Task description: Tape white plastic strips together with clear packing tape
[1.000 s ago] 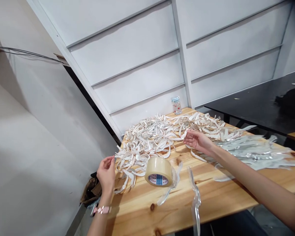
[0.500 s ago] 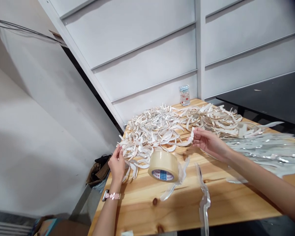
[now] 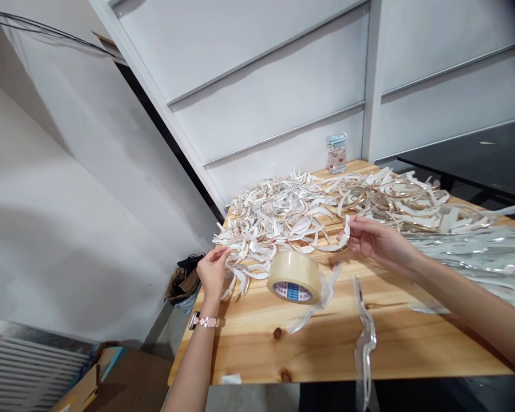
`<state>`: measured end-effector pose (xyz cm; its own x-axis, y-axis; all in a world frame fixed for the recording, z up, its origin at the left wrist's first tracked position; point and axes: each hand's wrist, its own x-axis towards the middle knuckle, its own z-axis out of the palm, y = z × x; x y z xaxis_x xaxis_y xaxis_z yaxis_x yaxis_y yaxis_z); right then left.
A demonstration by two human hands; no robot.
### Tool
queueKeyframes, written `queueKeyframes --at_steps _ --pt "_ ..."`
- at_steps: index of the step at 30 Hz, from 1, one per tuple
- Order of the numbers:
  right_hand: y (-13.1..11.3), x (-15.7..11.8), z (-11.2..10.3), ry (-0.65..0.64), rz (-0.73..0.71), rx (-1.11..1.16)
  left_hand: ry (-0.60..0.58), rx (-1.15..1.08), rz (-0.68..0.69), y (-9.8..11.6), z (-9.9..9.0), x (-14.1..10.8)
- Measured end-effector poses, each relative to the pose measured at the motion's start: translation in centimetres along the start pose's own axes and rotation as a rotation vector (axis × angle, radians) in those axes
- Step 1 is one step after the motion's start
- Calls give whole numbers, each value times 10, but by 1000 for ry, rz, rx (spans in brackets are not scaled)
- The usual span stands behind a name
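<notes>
Now risks snagging the strip (image 3: 347,232) pinched in right fingers (image 3: 366,224) on the tangled pile (image 3: 282,206) if tugged; cannot tell closure or hold of left fingers (image 3: 217,252).

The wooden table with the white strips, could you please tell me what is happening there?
A person's right hand holds a curved white strip beside a pile of similar strips. The left hand is at the pile's left edge; whether it grips anything is unclear. A roll of tape is between the hands, and a clear strip extends past the near edge of the table.
</notes>
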<state>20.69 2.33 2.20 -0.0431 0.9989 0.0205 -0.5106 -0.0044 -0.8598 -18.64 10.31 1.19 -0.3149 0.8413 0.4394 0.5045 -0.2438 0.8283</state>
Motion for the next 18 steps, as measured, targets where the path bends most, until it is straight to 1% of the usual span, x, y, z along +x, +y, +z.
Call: queueKeyframes --at_steps 5,10,15,18 --pt "1 0 0 9 17 77 2 8 -26 -5 -9 7" --pt "5 3 -3 -11 33 71 28 -9 -58 -13 -16 13" --pt "6 3 -3 7 39 81 -4 -49 -91 -15 -18 15" --pt "6 3 -4 -13 39 73 9 -45 -112 -16 -17 16"
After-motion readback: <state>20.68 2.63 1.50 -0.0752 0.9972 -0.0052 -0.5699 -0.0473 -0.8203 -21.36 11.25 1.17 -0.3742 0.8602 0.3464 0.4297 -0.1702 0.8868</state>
